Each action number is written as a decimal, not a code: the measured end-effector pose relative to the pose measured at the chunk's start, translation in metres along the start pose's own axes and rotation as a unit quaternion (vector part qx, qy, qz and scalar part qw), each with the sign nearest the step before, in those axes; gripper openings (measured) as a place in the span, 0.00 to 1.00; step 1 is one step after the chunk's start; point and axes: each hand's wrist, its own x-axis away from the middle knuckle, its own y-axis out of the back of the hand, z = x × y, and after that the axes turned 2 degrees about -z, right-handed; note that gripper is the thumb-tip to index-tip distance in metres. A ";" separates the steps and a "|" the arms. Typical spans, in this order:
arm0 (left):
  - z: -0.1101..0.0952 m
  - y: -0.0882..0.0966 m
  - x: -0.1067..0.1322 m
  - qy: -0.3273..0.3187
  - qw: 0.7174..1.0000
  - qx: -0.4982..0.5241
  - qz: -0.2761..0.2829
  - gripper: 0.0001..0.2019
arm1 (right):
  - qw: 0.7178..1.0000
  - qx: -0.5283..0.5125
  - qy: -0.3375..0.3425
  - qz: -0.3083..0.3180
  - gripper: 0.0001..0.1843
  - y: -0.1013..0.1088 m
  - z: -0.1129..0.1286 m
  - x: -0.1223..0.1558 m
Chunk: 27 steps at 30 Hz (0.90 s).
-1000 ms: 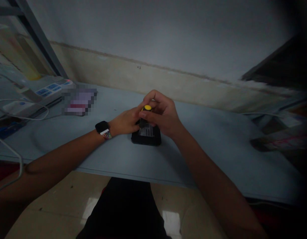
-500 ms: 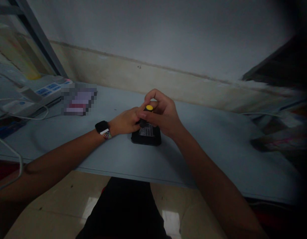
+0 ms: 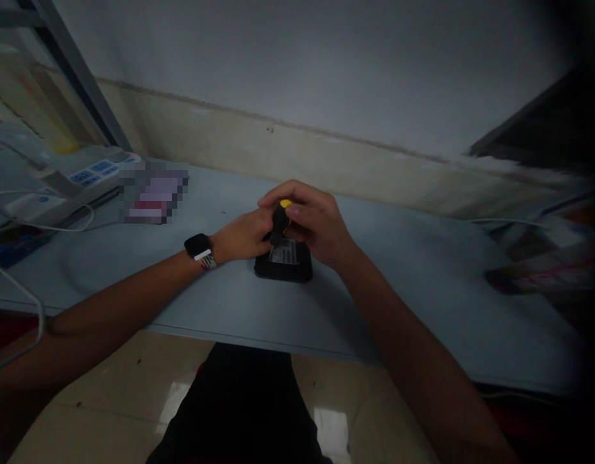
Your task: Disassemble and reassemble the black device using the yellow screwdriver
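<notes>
A small black box point(image 3: 284, 264) with a white label lies flat on the pale blue table point(image 3: 404, 290). My right hand point(image 3: 313, 225) is closed around the black handle of a screwdriver point(image 3: 281, 216) with a yellow cap, held upright over the box's far end. My left hand point(image 3: 244, 235), with a black watch on the wrist, rests against the box's left far corner, fingers curled by the tool's shaft. The tool's tip is hidden behind my fingers.
A blurred-out packet point(image 3: 152, 193) lies at the table's back left, beside a white device with blue buttons point(image 3: 92, 171) and white cables point(image 3: 41, 219). Cluttered items point(image 3: 539, 258) sit at the far right. A wall runs behind the table.
My right hand's fingers have rolled over the top of the screwdriver, now covering most of the yellow cap. The box and left hand stay put.
</notes>
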 end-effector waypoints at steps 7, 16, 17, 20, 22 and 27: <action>0.002 -0.002 0.001 -0.006 1.000 0.005 -0.026 0.18 | 0.999 -0.006 -0.013 -0.043 0.26 -0.004 -0.001 -0.001; 0.003 -0.001 0.003 -0.006 0.999 -0.033 0.002 0.10 | 0.996 -0.030 0.074 0.038 0.12 0.009 -0.010 -0.005; 0.002 0.000 0.002 -0.013 1.000 -0.025 0.001 0.09 | 0.996 -0.037 0.075 0.044 0.12 0.010 -0.010 -0.005; 0.001 0.001 0.001 -0.024 1.000 -0.009 -0.005 0.09 | 0.996 -0.038 0.064 0.044 0.14 0.007 -0.009 -0.003; 0.001 0.000 0.001 -0.016 1.000 0.000 -0.020 0.12 | 0.999 -0.023 0.040 0.013 0.16 0.003 -0.006 -0.003; 0.005 -0.005 0.002 0.002 1.000 0.008 -0.026 0.22 | 0.999 -0.017 -0.003 -0.037 0.25 -0.002 -0.004 -0.003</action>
